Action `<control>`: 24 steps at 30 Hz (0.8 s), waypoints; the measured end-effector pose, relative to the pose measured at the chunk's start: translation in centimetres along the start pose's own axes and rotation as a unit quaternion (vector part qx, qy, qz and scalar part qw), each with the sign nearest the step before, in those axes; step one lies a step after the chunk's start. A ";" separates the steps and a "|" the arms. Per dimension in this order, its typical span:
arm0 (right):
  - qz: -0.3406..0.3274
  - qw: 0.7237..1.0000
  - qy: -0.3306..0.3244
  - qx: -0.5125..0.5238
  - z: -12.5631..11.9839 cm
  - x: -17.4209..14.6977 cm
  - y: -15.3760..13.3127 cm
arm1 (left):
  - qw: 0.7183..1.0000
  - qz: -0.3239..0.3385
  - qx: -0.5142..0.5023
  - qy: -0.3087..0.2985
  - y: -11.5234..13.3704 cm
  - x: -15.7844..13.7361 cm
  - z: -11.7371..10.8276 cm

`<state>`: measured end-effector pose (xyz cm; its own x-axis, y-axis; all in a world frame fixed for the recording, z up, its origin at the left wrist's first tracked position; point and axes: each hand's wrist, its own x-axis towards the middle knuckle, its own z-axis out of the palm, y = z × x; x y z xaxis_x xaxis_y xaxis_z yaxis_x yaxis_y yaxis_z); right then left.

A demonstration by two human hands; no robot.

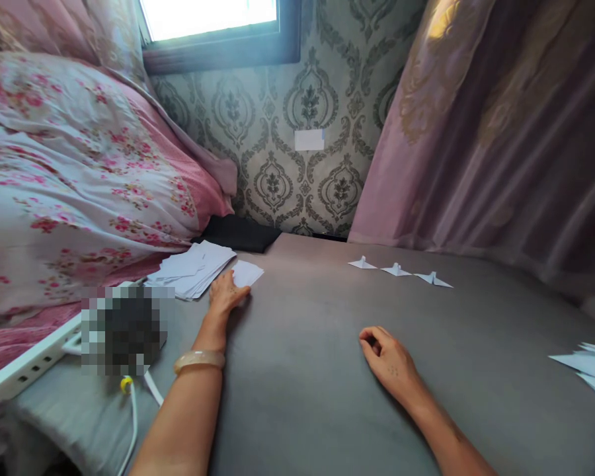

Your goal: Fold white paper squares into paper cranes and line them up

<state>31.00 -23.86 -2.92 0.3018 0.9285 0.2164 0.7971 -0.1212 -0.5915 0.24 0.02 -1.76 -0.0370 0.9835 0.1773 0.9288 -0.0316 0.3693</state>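
Observation:
My left hand [227, 292] reaches to a small white paper sheet [248, 274], its thumb apart from the fingers. The fingertips are at the sheet's near left edge and partly hidden, so a grip on it does not show. Left of that hand lies a loose stack of white paper sheets [193, 270]. My right hand [389, 363] rests on the grey surface, fingers curled in loosely, nothing visible inside. Beyond it, three folded white paper shapes with wings, like origami cranes [395, 270], stand in a row.
More folded white paper pieces [588, 363] lie at the right edge. At left are a white power strip [44, 360], a blurred dark object [131, 330] and white cables [133, 416]. A black flat item [240, 233] lies by the wall, beside floral bedding [89, 178]. A pink curtain [426, 165] hangs right.

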 end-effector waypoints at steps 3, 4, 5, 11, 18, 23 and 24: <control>0.002 1.000 -0.006 0.000 0.1 0.0 0.1 | 1.000 0.005 -0.004 -0.001 -0.2 0.1 0.0; 0.003 1.000 -0.009 0.001 0.1 0.1 0.1 | 1.000 0.007 -0.005 0.000 -0.2 0.1 0.0; 0.004 1.000 -0.012 0.002 0.1 0.1 0.0 | 1.000 0.009 -0.006 0.002 -0.2 0.0 -0.1; 0.008 1.000 -0.015 0.006 0.0 0.1 -0.1 | 1.000 -0.004 -0.015 0.023 -0.4 0.1 -0.3; 0.013 1.000 -0.013 0.003 0.0 0.0 -0.1 | 0.997 -0.041 -0.020 0.057 -0.1 0.2 -0.2; 0.008 1.000 -0.010 -0.002 0.0 0.1 -0.1 | 0.993 -0.075 -0.052 0.076 0.2 0.1 -0.4; 0.006 1.000 -0.008 -0.003 0.0 0.1 0.0 | 0.991 -0.083 -0.062 0.079 0.2 0.2 -0.4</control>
<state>30.97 -23.80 -2.90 0.3028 0.9327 0.1960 0.7962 -0.1345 -0.5899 0.25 0.13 -1.31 -0.2523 0.9368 0.2423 0.8528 0.0969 0.5132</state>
